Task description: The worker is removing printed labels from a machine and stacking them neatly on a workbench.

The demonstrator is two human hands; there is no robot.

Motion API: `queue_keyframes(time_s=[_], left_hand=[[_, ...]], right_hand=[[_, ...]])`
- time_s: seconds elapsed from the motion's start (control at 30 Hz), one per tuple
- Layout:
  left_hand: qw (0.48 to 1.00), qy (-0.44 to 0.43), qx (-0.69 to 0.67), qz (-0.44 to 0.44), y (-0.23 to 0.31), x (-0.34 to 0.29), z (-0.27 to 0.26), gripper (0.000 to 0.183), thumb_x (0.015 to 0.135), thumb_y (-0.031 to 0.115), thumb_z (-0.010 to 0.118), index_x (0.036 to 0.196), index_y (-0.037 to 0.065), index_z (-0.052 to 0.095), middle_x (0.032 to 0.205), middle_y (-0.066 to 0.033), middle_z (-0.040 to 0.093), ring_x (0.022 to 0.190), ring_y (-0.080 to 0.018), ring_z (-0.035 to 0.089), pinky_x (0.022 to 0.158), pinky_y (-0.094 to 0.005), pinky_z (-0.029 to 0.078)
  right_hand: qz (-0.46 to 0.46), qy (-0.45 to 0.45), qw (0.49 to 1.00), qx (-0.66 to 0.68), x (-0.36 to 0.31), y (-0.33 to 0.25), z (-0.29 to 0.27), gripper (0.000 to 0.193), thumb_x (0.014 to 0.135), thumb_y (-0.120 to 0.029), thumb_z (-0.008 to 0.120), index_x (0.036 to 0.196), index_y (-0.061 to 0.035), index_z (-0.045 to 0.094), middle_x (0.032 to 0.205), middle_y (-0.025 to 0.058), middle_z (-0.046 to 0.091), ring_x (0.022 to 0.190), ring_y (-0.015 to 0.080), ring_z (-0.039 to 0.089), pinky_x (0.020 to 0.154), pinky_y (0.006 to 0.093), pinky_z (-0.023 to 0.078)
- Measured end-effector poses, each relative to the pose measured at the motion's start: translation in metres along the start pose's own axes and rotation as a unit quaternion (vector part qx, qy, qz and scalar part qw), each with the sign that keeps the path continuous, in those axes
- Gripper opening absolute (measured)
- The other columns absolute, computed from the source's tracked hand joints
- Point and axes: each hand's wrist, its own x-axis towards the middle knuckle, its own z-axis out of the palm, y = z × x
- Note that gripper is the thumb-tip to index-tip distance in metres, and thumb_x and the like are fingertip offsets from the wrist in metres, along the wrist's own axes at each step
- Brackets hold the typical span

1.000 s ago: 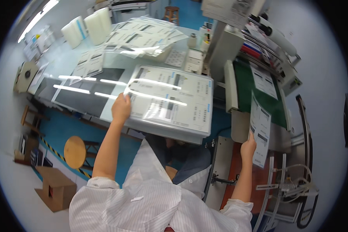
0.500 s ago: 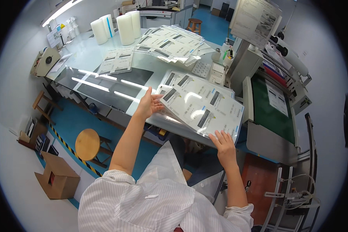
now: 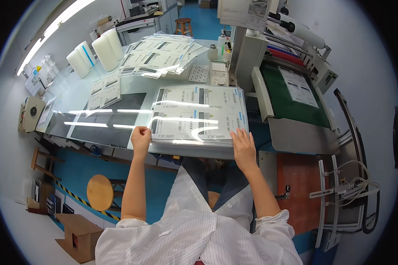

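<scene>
A glossy printed plastic sheet [image 3: 181, 115], pale with dark label blocks, lies squared on a stack of like sheets at the front edge of the glass-topped table. My left hand [image 3: 140, 140] is closed at the near left corner, fingers curled and pinching the sheet's edge. At the near right corner my right hand [image 3: 244, 150] rests with outstretched fingers on the top of the sheet; its thumb is hardly visible. Glare streaks from the lamps cross the sheet's surface.
Behind lies a loose pile of printed sheets [image 3: 157, 55], with a smaller stack [image 3: 105, 90] to its left. White rolls [image 3: 106, 51] stand at the far left. A machine with a green belt [image 3: 292, 97] carries one sheet at right. A stool [image 3: 100, 192] stands lower left.
The sheet, tilted and held up before, now lies flat and aligned on the stack. My left hand has moved down and closed at its corner; my right hand stays at the right corner.
</scene>
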Motion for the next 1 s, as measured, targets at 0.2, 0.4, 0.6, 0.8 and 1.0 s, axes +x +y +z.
queue_keyframes(time_s=[0.2, 0.4, 0.6, 0.8, 1.0], left_hand=[[0.999, 0.013, 0.039, 0.026, 0.009, -0.007, 0.002, 0.018, 0.081, 0.009, 0.067, 0.093, -0.003, 0.062, 0.073, -0.0069, 0.057, 0.066, -0.0168, 0.054, 0.063, -0.0306, 0.046], [0.997, 0.026, 0.054, 0.047, 0.013, -0.01, 0.006, 0.017, 0.083, 0.01, 0.066, 0.095, -0.002, 0.061, 0.073, -0.0025, 0.051, 0.067, -0.0116, 0.049, 0.063, -0.0263, 0.044], [0.992, -0.004, 0.119, 0.049, 0.002, -0.005, 0.003, 0.027, 0.082, 0.012, 0.063, 0.106, -0.001, 0.06, 0.096, -0.0119, 0.056, 0.082, -0.0219, 0.055, 0.075, -0.032, 0.047], [0.993, 0.003, 0.103, 0.066, 0.009, 0.017, 0.009, 0.031, 0.085, 0.012, 0.061, 0.113, -0.001, 0.06, 0.11, -0.0166, 0.059, 0.096, -0.0257, 0.058, 0.084, -0.035, 0.048], [0.973, -0.023, 0.216, 0.078, 0.009, 0.02, 0.04, 0.04, 0.095, 0.024, 0.051, 0.126, -0.001, 0.054, 0.12, -0.0222, 0.059, 0.107, -0.0381, 0.057, 0.091, -0.0435, 0.046]], right_hand=[[0.02, 0.007, 1.0, 0.002, -0.002, -0.005, -0.002, 0.034, 0.092, -0.005, 0.053, 0.125, -0.0049, 0.06, 0.131, 0.0196, 0.056, 0.127, 0.0358, 0.048, 0.11, 0.0484, 0.032], [0.035, -0.003, 0.999, 0.022, -0.002, -0.009, 0.0, 0.034, 0.091, -0.003, 0.053, 0.125, -0.0031, 0.06, 0.133, 0.0193, 0.055, 0.129, 0.0358, 0.046, 0.11, 0.048, 0.031], [0.045, -0.002, 0.998, 0.04, -0.001, -0.015, -0.003, 0.032, 0.095, -0.011, 0.049, 0.123, 0.0, 0.061, 0.134, 0.0187, 0.054, 0.13, 0.0349, 0.045, 0.111, 0.0454, 0.029], [0.118, 0.024, 0.985, 0.125, 0.014, -0.003, 0.001, 0.035, 0.1, -0.014, 0.042, 0.129, 0.0029, 0.054, 0.137, 0.0209, 0.05, 0.129, 0.0351, 0.044, 0.111, 0.0424, 0.029], [0.171, -0.003, 0.978, 0.115, 0.013, 0.008, 0.026, 0.047, 0.101, -0.017, 0.039, 0.144, 0.0025, 0.034, 0.151, 0.0225, 0.03, 0.139, 0.0364, 0.03, 0.113, 0.0413, 0.024]])
